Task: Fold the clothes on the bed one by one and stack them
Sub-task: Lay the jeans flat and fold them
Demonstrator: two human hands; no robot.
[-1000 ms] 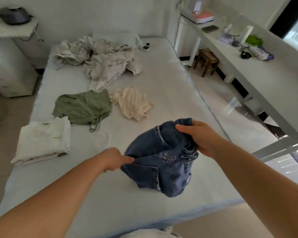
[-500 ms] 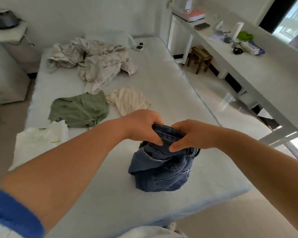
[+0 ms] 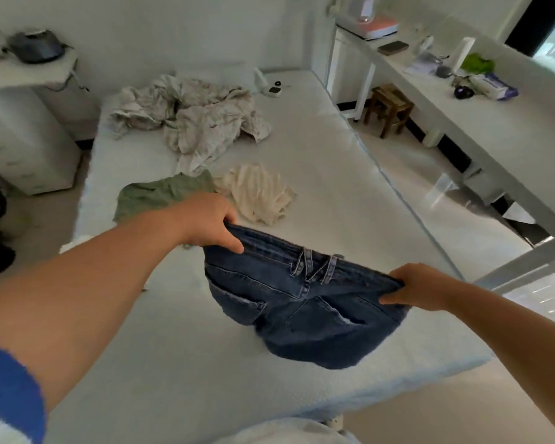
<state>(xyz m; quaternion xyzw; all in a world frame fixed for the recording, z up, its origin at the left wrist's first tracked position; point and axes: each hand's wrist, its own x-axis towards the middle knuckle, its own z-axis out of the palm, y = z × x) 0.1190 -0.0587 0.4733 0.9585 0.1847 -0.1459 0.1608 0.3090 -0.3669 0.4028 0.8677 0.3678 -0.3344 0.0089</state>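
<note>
We count two hands in play, the left hand (image 3: 207, 223) and the right hand (image 3: 418, 286), and between them one pair of denim shorts (image 3: 297, 302) at centre frame. On the one bed (image 3: 327, 174) we see three more cloth items: one green garment (image 3: 154, 200), one cream garment (image 3: 258, 195), and one crumpled pale heap (image 3: 196, 118) toward the upper left. At upper right, we make out one wooden stool (image 3: 388, 108) beneath one long white desk (image 3: 510, 123).
</note>
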